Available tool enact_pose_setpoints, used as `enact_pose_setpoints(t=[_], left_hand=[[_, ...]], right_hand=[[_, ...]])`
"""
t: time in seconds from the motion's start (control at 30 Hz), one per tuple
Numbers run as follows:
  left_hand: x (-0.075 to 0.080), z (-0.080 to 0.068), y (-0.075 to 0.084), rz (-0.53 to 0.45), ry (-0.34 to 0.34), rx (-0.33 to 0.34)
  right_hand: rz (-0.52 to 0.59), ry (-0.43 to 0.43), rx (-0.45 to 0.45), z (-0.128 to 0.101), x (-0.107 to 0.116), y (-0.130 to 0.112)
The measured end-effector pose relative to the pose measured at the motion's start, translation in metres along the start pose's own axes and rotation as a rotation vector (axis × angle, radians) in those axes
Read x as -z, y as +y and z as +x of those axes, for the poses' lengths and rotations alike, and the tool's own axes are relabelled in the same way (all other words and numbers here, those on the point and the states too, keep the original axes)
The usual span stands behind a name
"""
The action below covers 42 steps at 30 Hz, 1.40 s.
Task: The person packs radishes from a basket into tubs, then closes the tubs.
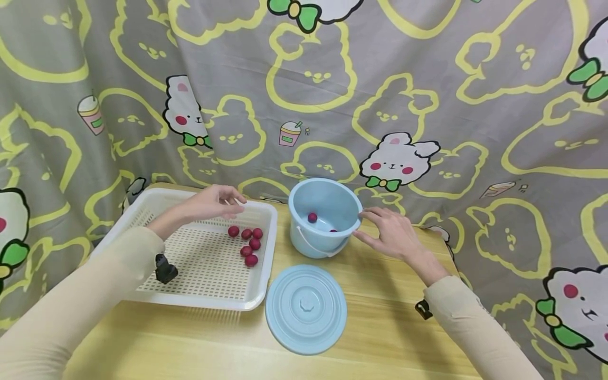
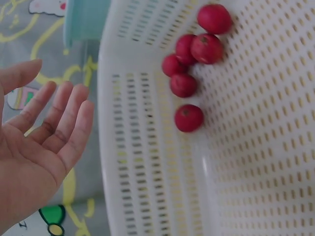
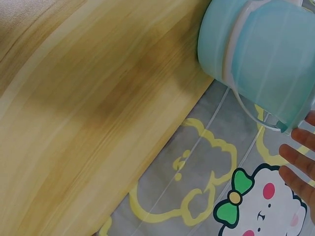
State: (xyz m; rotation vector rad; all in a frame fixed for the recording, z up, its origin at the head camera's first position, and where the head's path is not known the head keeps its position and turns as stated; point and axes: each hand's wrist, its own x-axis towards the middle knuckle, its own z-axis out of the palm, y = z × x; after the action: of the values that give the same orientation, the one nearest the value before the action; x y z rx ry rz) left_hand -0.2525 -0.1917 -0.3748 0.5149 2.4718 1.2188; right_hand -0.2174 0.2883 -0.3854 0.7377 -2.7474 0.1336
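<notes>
My left hand [image 1: 212,202] hovers over the far side of a white plastic basket [image 1: 260,289], its fingers relaxed and the palm bare in the left wrist view. Several small, round red fruits [image 1: 250,260] lie in the basket's right part. At the right side of a light blue bucket [image 1: 311,245], my right hand [image 1: 393,233] has its fingertips right at the rim, thumb apart from the fingers. Inside the upright bucket are a red fruit [image 1: 312,217] and part of another, mostly hidden by the near wall. The bucket's white handle [image 1: 317,250] hangs down in front.
A round light blue lid [image 1: 306,311] lies flat on the wooden table [image 1: 380,322] in front of the bucket, close to the basket's right corner. Behind the table hangs a grey patterned curtain [image 1: 332,142]. Black wrist mounts [image 1: 165,270] show at both sleeves.
</notes>
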Motion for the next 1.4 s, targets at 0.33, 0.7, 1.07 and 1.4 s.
enact_pose_setpoints(t=[0.33, 0.7, 1.07, 1.4], left_hand=[[-0.002, -0.001, -0.031, -0.012, -0.004, 0.03], [-0.008, -0.003, -0.055, -0.007, 0.006, 0.061], [-0.007, 0.003, -0.068, -0.014, -0.005, 0.07], [-0.015, 0.01, -0.084, 0.013, -0.013, 0.049]], right_hand=[[0.0, 0.004, 0.002, 0.0, 0.0, 0.001], [0.005, -0.004, -0.005, 0.0, -0.001, 0.001], [0.005, 0.013, 0.005, -0.002, -0.001, 0.0], [-0.002, 0.0, -0.001, -0.001, 0.001, -0.001]])
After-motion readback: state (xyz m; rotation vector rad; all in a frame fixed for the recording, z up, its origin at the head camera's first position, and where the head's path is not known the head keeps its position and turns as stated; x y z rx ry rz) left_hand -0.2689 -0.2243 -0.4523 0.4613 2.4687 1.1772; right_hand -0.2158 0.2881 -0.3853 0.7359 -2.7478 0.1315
